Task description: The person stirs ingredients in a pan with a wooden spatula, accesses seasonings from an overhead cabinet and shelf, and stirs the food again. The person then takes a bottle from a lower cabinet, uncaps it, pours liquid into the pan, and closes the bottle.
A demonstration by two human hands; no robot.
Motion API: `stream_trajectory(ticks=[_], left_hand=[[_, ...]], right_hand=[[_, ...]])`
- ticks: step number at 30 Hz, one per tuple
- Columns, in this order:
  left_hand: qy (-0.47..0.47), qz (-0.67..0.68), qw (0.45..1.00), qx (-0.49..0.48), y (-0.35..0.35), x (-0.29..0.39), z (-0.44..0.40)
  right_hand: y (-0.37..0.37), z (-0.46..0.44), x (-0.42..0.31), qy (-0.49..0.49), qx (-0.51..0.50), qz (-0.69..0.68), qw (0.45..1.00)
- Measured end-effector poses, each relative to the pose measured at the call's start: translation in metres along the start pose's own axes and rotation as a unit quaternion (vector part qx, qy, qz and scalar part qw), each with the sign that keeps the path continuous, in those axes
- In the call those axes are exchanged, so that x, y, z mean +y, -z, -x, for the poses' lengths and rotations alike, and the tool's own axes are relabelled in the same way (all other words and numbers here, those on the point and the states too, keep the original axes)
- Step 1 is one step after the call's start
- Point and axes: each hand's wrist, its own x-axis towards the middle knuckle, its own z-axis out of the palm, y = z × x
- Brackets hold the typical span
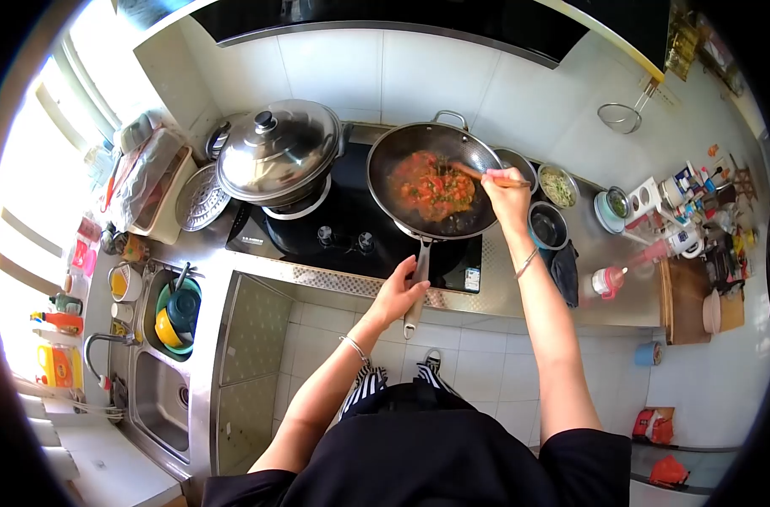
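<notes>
A dark wok [383, 193] with a long grey handle [413, 317] rests on the right side of the black cooktop [305, 241]. Chopped red and orange food with green bits [431, 190] lies in it. My right hand [507, 196] is closed around a wooden spatula [468, 170], whose far end reaches into the food. Beside the wok handle is my left hand [393, 294], its thumb laid across the handle and its index finger apart from the thumb; I see no fingers wrapped round the far side.
A lidded steel pot [275, 152] sits on the left burner. Right of the wok stand a bowl of shredded pale-green food [557, 188], a dark bowl [547, 226], a dark cloth [564, 275] and a pink-capped bottle [607, 280]. The sink [158, 406] is at left.
</notes>
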Motion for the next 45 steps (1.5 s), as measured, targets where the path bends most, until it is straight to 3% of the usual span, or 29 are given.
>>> stream_trajectory(ticks=[2,4,6,8,12,15,17,21,26,28,33,36,42,45], left_hand=[[-0.002,0.035,0.999,-0.017,0.001,-0.016,-0.007],[0.097,0.299,0.947,-0.064,-0.001,-0.003,-0.004],[0.103,0.33,0.935,-0.072,-0.001,-0.001,-0.008],[0.11,0.394,0.907,-0.095,-0.004,-0.004,-0.01],[0.095,0.467,0.874,-0.092,-0.008,-0.015,-0.014],[0.11,0.488,0.863,-0.071,-0.013,-0.019,-0.016],[0.116,0.499,0.857,-0.061,-0.014,-0.019,-0.016],[0.117,0.483,0.867,-0.031,-0.016,-0.018,-0.013],[0.122,0.469,0.875,-0.017,-0.017,-0.01,-0.012],[0.118,0.47,0.875,-0.014,-0.017,-0.014,-0.013],[0.105,0.48,0.871,-0.019,-0.016,-0.017,-0.013],[0.111,0.478,0.871,-0.016,-0.016,-0.018,-0.013],[0.117,0.494,0.861,-0.025,-0.015,-0.021,-0.015],[0.114,0.492,0.862,-0.029,-0.015,-0.02,-0.015]], right_hand=[[-0.016,-0.012,0.0,-0.002,0.004,-0.036,0.999],[-0.045,-0.02,0.024,-0.031,0.045,-0.189,0.98],[-0.063,-0.016,0.054,-0.03,0.072,-0.125,0.989],[-0.058,0.0,0.036,-0.021,0.065,-0.059,0.996],[-0.029,0.005,0.023,-0.073,-0.001,-0.119,0.99],[-0.029,-0.004,0.013,-0.051,-0.038,-0.095,0.993],[-0.042,-0.002,-0.002,-0.109,-0.024,-0.272,0.956],[-0.036,0.001,0.017,-0.222,-0.033,-0.284,0.932],[0.011,-0.01,0.0,-0.218,-0.104,-0.208,0.948],[0.007,-0.008,-0.01,-0.187,-0.126,-0.263,0.938],[-0.013,-0.002,0.0,-0.22,-0.144,-0.304,0.916],[0.014,-0.01,0.008,-0.221,-0.147,-0.214,0.94],[0.039,0.013,-0.039,-0.158,-0.216,-0.266,0.926],[0.023,0.031,-0.026,-0.134,-0.25,-0.263,0.922]])
